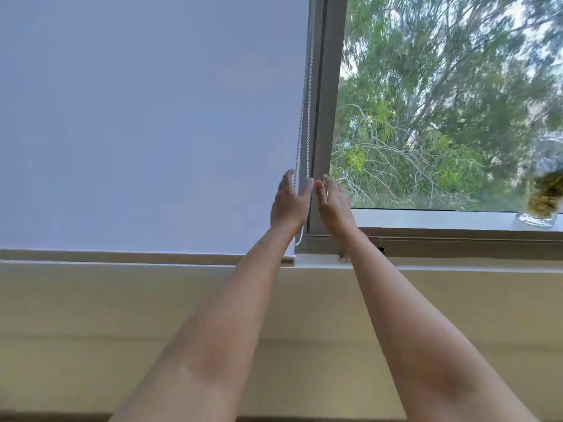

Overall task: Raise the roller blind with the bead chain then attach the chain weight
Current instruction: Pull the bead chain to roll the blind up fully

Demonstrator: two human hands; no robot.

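A white roller blind (152, 123) hangs fully down over the left window pane, its bottom bar (122, 257) just above the sill. A white bead chain (307, 111) loops down along the blind's right edge, its lowest bend near the frame's bottom. My left hand (289, 202) is raised at the chain with fingers spread, the two strands running between thumb and fingers; it does not grip them. My right hand (333, 202) is held up just right of the chain, in front of the grey window post, fingers apart and empty. No chain weight is visible.
The grey window post (327, 86) stands between the blind and the bare right pane, with trees outside. A glass jar (540, 205) with dried material sits on the outer ledge at far right. A white sill (426, 264) and beige wall run below.
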